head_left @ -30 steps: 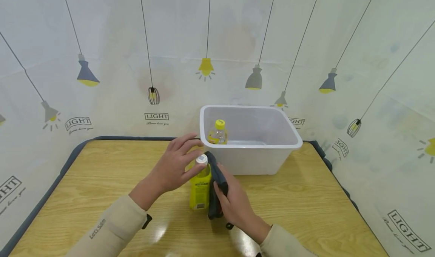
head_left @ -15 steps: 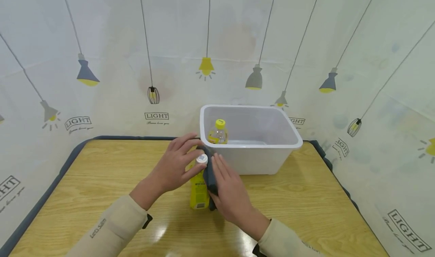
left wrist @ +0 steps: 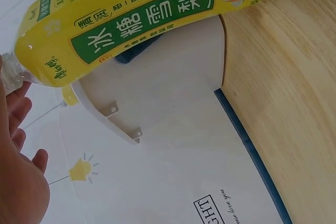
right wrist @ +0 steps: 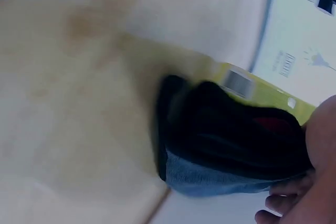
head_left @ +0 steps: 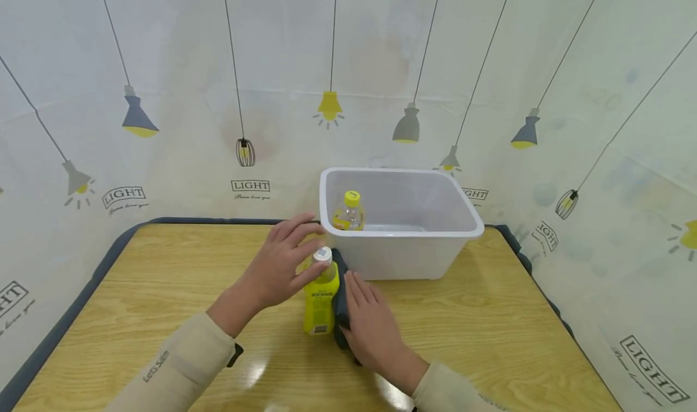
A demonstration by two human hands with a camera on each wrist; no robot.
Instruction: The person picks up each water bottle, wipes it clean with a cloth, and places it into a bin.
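A yellow drink bottle (head_left: 320,306) with a white cap stands upright in front of the white bin. My left hand (head_left: 280,261) holds it at the cap, thumb and fingers round the neck; in the left wrist view the bottle's green label (left wrist: 147,22) shows. My right hand (head_left: 376,324) grips a folded dark blue cloth (head_left: 341,300) between thumb and straight fingers, against the bottle's right side. In the right wrist view the cloth (right wrist: 226,135) shows black edging and a bit of red inside, with the bottle's barcode side (right wrist: 239,82) behind it.
The white bin (head_left: 403,258) sits at the back of the wooden table (head_left: 179,273). Inside its left end is a clear bottle with a yellow cap (head_left: 352,200). A lamp-printed curtain (head_left: 190,97) encloses the table's back and sides.
The cloth in my right hand has gone up along the bottle's side to near the cap, then back down. My left hand has stayed at the cap; the bottle has not moved.
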